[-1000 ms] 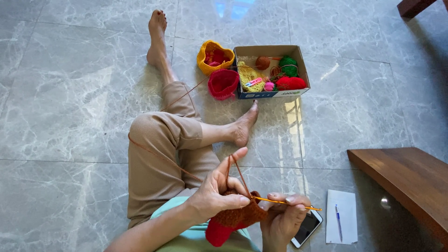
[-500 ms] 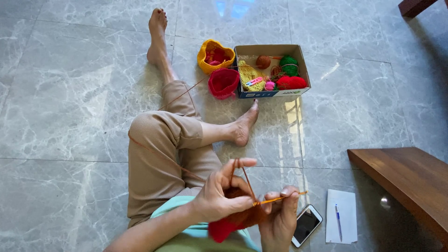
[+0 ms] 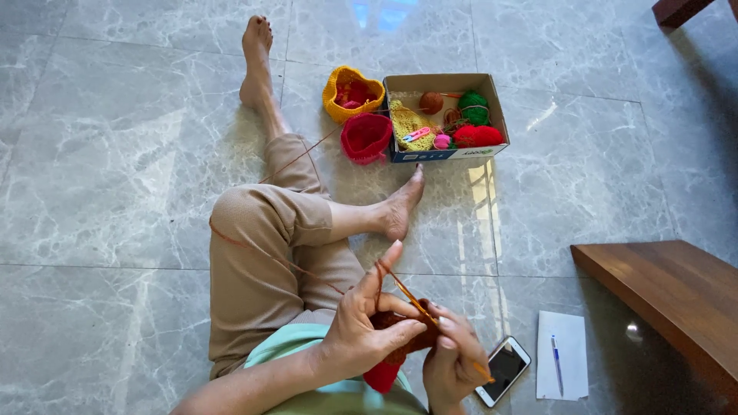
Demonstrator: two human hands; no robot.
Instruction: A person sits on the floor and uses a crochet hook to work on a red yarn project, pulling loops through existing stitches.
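Rust-brown yarn (image 3: pixel 261 250) runs taut from the box (image 3: pixel 446 154) at upper centre, over your knee, to the crochet piece (image 3: pixel 392 346) low in the head view. Your left hand (image 3: pixel 361 327) pinches the brown-and-red work, forefinger raised to tension the strand; your right hand (image 3: pixel 453 361) is clenched round the hook (image 3: pixel 430 319). Only a small patch is worked, so I'd judge most stitching remains; two finished baskets (image 3: pixel 354 92) sit by the box
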